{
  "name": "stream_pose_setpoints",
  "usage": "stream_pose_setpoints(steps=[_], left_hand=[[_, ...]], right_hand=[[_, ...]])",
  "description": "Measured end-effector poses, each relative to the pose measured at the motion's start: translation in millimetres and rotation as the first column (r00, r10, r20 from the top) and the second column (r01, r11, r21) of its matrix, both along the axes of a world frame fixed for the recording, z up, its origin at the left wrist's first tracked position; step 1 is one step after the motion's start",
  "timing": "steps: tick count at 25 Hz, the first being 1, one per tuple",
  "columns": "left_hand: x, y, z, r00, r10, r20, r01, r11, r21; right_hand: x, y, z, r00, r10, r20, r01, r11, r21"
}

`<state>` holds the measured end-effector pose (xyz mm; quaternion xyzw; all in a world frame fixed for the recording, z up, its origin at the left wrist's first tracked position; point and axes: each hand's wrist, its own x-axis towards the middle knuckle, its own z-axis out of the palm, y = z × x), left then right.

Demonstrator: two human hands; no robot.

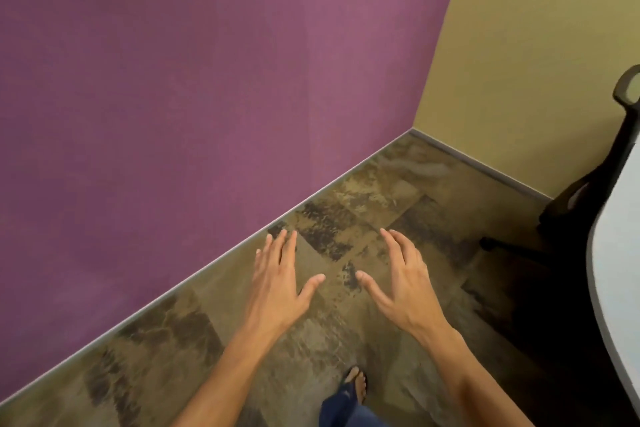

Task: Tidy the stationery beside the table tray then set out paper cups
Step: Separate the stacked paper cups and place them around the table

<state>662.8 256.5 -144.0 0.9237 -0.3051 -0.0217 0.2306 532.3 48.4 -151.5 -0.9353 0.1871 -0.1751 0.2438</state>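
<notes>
My left hand (277, 281) and my right hand (405, 279) are stretched out side by side over the floor, palms down, fingers spread, holding nothing. No stationery, tray or paper cups show in the head view. Only the curved pale edge of a table (613, 253) appears at the far right.
A purple wall (207, 80) fills the left and meets a tan wall (536, 62) in a corner ahead. Patchy brown carpet (346, 201) covers the floor. A black office chair (595, 191) stands by the table at right. My sandalled foot (356, 385) is below.
</notes>
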Motion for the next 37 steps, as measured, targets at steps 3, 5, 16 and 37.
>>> stream_pose_setpoints(steps=[3, 5, 16, 37], left_hand=[[61.2, -75.3, 1.8, 0.999, -0.040, -0.011, 0.039, 0.999, -0.021], [99.4, -123.9, 6.2, 0.997, -0.078, 0.013, 0.078, 0.996, -0.038], [318.4, -386.4, 16.2, 0.957, -0.291, 0.012, 0.291, 0.953, -0.085], [478.8, -917.6, 39.9, 0.682, -0.730, 0.041, 0.730, 0.676, -0.098]], right_hand=[[51.0, -68.4, 2.2, 0.999, -0.044, -0.009, 0.044, 0.999, 0.004], [84.3, -110.8, 11.9, 0.998, -0.067, -0.004, 0.067, 0.998, -0.004], [264.8, -329.8, 25.7, 0.964, -0.262, 0.032, 0.263, 0.964, -0.042], [390.6, -765.3, 42.6, 0.699, -0.704, 0.128, 0.713, 0.701, -0.035]])
